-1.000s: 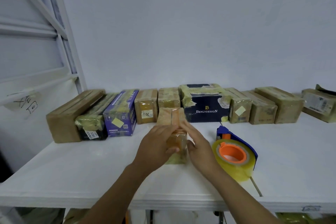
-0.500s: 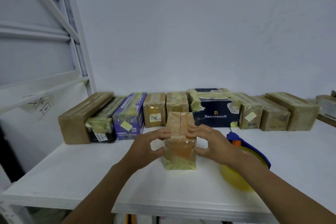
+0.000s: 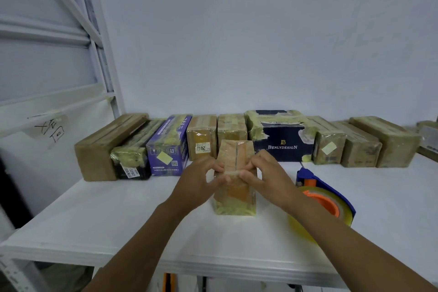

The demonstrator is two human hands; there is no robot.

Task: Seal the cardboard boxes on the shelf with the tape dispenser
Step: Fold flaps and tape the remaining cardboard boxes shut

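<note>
A white shelf (image 3: 106, 208) is set against a pale wall (image 3: 260, 42), with a row of boxes (image 3: 331, 144) lined up beyond the grip. Between the two hands a small cardboard box (image 3: 234, 201) is stood upright. Its upper front edge is pinched by the curled fingers of the left hand (image 3: 201, 180) and the right hand (image 3: 267, 178), apparently to press tape down. The tape dispenser (image 3: 329, 201) is laid just right of the right hand, unheld. Most of the row looks already taped. This box is judged nearly sealed, with only its return to the row remaining.
</note>
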